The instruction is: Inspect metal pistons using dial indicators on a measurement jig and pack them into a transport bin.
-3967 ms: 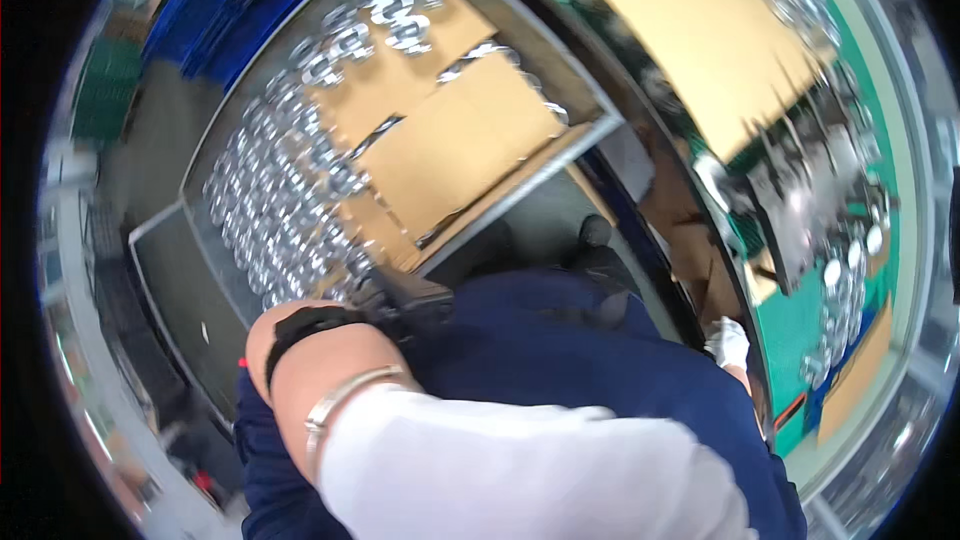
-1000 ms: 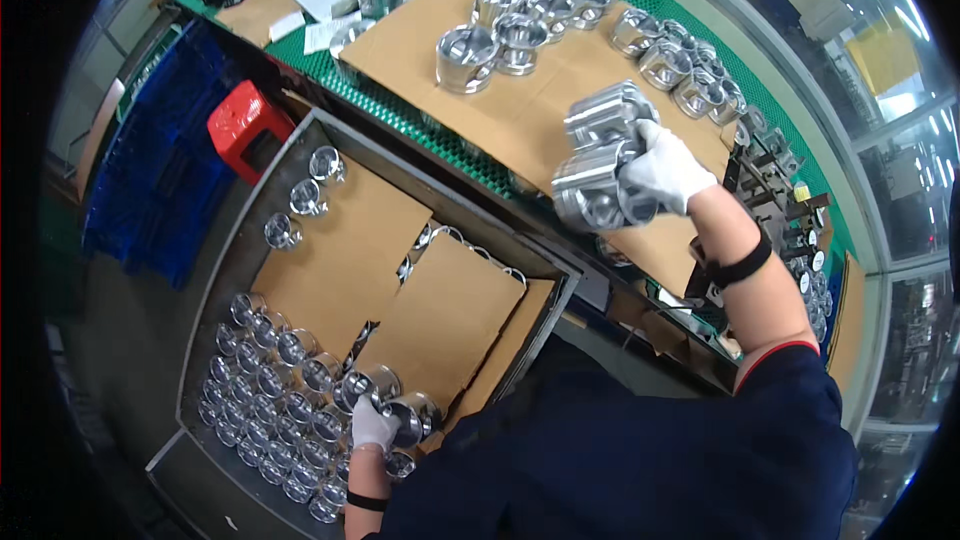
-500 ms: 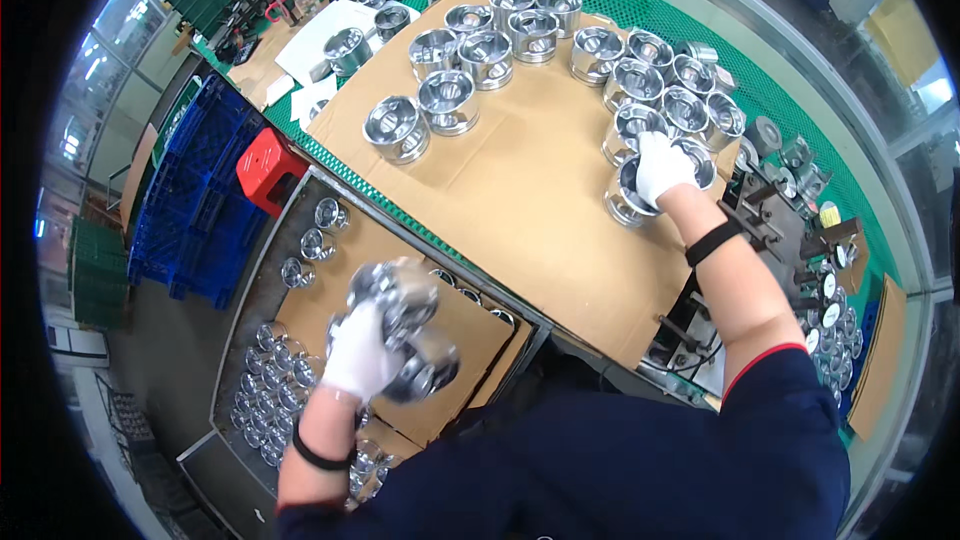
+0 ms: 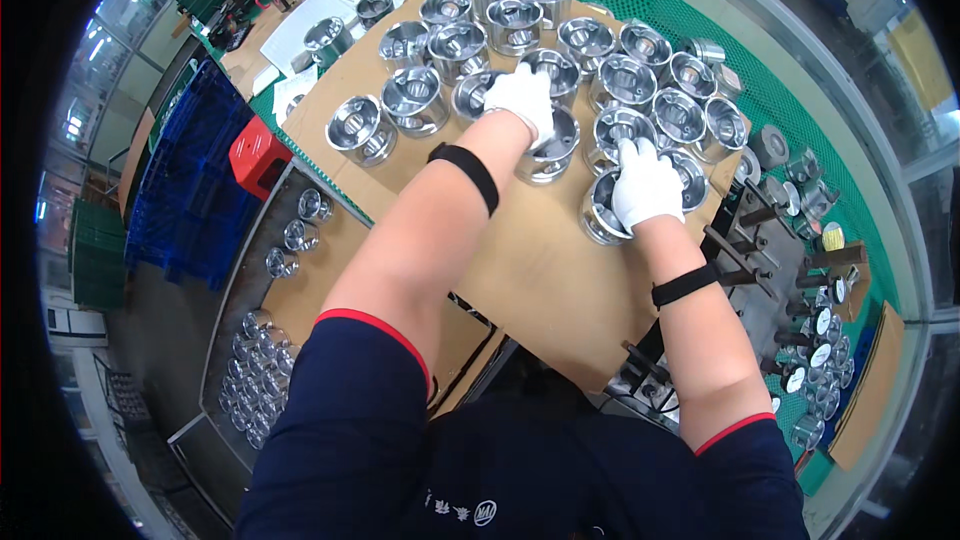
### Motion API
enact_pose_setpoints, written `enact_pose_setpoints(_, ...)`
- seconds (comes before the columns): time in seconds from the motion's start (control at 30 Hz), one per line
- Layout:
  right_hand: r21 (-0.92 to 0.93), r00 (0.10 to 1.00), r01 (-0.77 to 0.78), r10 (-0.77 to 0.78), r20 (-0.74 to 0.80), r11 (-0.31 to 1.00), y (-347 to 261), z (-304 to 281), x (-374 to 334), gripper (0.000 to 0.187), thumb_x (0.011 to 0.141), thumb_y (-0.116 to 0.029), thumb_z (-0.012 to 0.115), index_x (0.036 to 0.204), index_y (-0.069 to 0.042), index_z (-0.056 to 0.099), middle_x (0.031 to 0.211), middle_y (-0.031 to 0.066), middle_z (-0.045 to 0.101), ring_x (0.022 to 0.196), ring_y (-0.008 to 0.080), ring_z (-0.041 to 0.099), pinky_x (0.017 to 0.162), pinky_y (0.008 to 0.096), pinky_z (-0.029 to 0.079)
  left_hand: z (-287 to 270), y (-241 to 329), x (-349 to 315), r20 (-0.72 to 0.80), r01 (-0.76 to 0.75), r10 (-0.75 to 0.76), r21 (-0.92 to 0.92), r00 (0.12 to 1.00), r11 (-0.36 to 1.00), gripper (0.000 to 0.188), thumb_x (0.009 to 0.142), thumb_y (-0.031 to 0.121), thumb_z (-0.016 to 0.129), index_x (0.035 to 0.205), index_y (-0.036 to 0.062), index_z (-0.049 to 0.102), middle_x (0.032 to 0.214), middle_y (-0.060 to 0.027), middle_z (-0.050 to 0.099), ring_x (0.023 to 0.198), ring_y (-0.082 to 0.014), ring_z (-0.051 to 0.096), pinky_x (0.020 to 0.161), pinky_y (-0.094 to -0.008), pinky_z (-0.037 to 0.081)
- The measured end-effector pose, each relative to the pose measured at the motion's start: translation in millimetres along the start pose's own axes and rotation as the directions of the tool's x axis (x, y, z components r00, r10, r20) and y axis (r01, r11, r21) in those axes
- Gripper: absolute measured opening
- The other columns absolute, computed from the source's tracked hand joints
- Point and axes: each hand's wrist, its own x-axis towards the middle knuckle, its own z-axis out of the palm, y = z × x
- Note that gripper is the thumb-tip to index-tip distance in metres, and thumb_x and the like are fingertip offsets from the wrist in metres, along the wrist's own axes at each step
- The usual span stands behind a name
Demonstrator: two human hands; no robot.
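Note:
My gloved left hand [image 4: 522,105] is closed over a small cluster of shiny metal pistons on the cardboard sheet [image 4: 500,260]. A left piston [image 4: 470,97], a far piston [image 4: 556,70] and a near piston [image 4: 550,152] surround its fingers. To the right, my gloved right hand [image 4: 646,188] has its fingers curled down among other pistons, between a near-left piston [image 4: 603,208], a piston beyond it [image 4: 610,130] and one at its right [image 4: 692,180]. The fingertips of both hands are partly hidden. More pistons [image 4: 360,130] stand open end up at the left and back.
A cart [image 4: 340,270] with cardboard and several rows of pistons [image 4: 255,370] stands lower left. At the right is a metal fixture with posts [image 4: 750,250], with dial gauges [image 4: 822,322] beside it. A red stool [image 4: 258,155] and blue pallets [image 4: 195,190] stand left.
My left hand has carried a cluster of pistons from above the cart up and right onto the cardboard sheet. My right hand remains at the right-hand group of pistons.

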Motion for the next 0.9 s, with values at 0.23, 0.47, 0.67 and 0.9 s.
enact_pose_setpoints(0.23,0.046,0.988,0.118,-0.112,-0.107,0.992,8,28,11,0.049,0.084,-0.006,0.053,0.132,-0.013,0.052,0.123,0.0204,0.06,0.108,0.0387,0.06,0.09,0.0467,0.049,6,-60,-195,-0.342,-0.262,0.124,-0.395,0.931,0.88,0.051,0.081,0.019,0.065,0.128,0.0036,0.05,0.127,-0.0207,0.055,0.107,-0.0386,0.059,0.095,-0.0446,0.048)
enact_pose_setpoints(0.47,-0.002,0.998,0.039,-0.039,0.043,0.999,85,57,74,0.058,0.088,-0.014,0.054,0.144,-0.007,0.042,0.134,0.0233,0.055,0.124,0.0378,0.054,0.102,0.0397,0.043,103,-147,-507,0.391,0.483,-0.352,-0.314,0.85,0.817,0.056,0.081,0.018,0.067,0.133,0.0037,0.048,0.13,-0.0187,0.055,0.111,-0.0379,0.059,0.093,-0.0456,0.05)
enact_pose_setpoints(0.67,0.159,0.966,0.104,-0.062,-0.252,0.982,-15,5,64,0.073,0.084,-0.024,0.064,0.147,-0.001,0.036,0.139,0.0238,0.051,0.129,0.0347,0.05,0.108,0.0363,0.037,137,-207,-709,0.596,0.797,-0.638,-0.006,0.488,0.604,0.06,0.08,0.013,0.063,0.137,0.0045,0.044,0.131,-0.019,0.051,0.111,-0.0348,0.06,0.092,-0.0433,0.05)
enact_pose_setpoints(0.9,0.304,0.771,0.635,-0.559,-0.305,0.71,-281,-4,-63,0.061,0.089,-0.007,0.059,0.146,-0.001,0.038,0.146,0.0172,0.045,0.135,0.0287,0.043,0.113,0.0362,0.032,193,-275,-759,0.386,0.578,-0.591,0.162,0.709,0.8,0.065,0.085,0.011,0.055,0.147,0.0122,0.037,0.152,-0.0169,0.036,0.125,-0.0374,0.049,0.1,-0.0432,0.044)
